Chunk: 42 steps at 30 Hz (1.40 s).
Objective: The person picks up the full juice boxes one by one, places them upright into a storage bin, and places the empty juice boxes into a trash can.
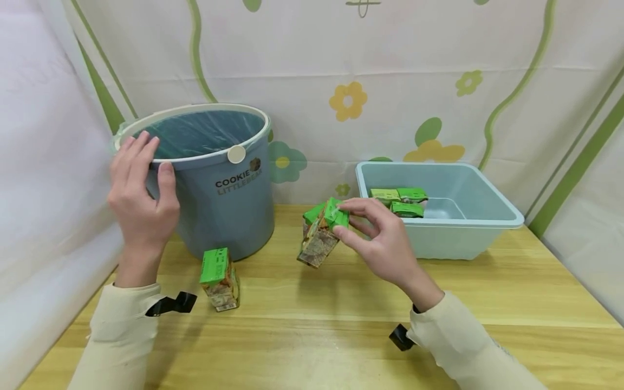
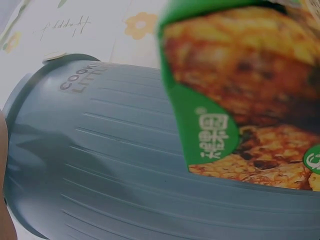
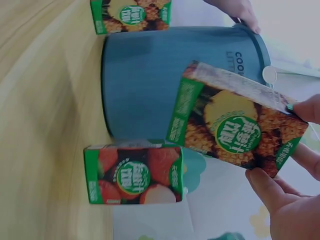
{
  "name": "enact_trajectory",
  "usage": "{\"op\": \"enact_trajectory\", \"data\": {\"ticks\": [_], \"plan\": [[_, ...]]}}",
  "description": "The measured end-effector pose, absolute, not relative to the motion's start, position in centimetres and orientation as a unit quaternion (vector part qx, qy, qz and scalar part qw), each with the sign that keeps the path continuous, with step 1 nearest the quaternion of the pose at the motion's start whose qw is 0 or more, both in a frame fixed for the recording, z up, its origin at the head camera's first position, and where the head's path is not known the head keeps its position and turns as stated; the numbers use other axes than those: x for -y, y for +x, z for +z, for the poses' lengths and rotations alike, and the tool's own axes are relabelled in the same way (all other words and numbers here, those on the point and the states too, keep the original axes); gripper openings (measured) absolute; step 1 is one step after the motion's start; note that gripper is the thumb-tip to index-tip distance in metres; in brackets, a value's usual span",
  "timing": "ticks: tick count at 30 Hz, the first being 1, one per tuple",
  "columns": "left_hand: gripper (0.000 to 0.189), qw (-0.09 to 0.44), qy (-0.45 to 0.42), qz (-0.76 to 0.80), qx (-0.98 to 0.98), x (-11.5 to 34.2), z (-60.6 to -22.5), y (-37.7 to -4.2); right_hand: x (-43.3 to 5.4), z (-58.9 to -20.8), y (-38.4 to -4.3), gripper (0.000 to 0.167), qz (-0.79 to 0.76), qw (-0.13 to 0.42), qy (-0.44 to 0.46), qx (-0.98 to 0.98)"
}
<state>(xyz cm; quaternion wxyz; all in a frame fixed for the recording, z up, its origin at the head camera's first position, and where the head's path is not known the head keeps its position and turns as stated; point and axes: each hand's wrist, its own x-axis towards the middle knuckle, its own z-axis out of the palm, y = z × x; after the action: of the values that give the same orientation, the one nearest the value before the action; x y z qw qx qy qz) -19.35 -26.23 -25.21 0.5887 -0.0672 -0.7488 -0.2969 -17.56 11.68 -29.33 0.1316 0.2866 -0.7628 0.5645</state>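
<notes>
My right hand (image 1: 377,238) pinches a pineapple juice box (image 1: 319,244) by its green top and holds it tilted over the table. Just behind it, partly hidden in the head view, an apple juice box (image 3: 132,175) stands on the table. Up at the bucket (image 1: 224,211), my left hand (image 1: 143,189) rests on the white rim at the near left, fingers extended and thumb on the outside. Below that hand, a second pineapple juice box (image 1: 219,279) stands upright before the bucket; its printed side (image 2: 245,100) looms large in the left wrist view.
A pale blue basin (image 1: 453,235) stands at the right with several green-topped boxes (image 1: 407,203) inside its left end. The bucket carries a clear plastic liner (image 1: 205,132). Flowered cloth (image 1: 302,81) hangs behind the wooden table (image 1: 292,336).
</notes>
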Motion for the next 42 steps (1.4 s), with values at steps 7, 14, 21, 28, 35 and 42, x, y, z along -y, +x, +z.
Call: {"op": "enact_trajectory", "data": {"ticks": [7, 14, 21, 28, 35, 42], "plan": [[0.050, 0.585, -0.065, -0.297, 0.752, 26.2, -25.2, -19.3, -10.6, -27.2, -19.0, 0.038, 0.596, 0.145, 0.274, 0.741], [0.050, 0.587, -0.066, -0.300, 0.749, 26.3, -25.1, -19.3, -9.9, -25.0, -20.1, 0.040, 0.657, 0.161, 0.225, 0.702], [0.050, 0.586, -0.064, -0.299, 0.751, 26.4, -25.0, -19.4, -8.4, -23.4, -21.2, 0.036, 0.721, 0.181, 0.191, 0.641], [0.051, 0.590, -0.065, -0.300, 0.747, 26.3, -25.1, -19.4, -6.5, -21.8, -21.7, 0.036, 0.769, 0.217, 0.183, 0.573], [0.050, 0.592, -0.062, -0.304, 0.744, 26.3, -25.2, -19.4, -3.8, -20.4, -22.2, 0.034, 0.783, 0.251, 0.176, 0.540], [0.050, 0.595, -0.062, -0.309, 0.740, 26.0, -25.3, -19.5, -1.5, -19.3, -22.6, 0.034, 0.789, 0.264, 0.177, 0.527]]}}
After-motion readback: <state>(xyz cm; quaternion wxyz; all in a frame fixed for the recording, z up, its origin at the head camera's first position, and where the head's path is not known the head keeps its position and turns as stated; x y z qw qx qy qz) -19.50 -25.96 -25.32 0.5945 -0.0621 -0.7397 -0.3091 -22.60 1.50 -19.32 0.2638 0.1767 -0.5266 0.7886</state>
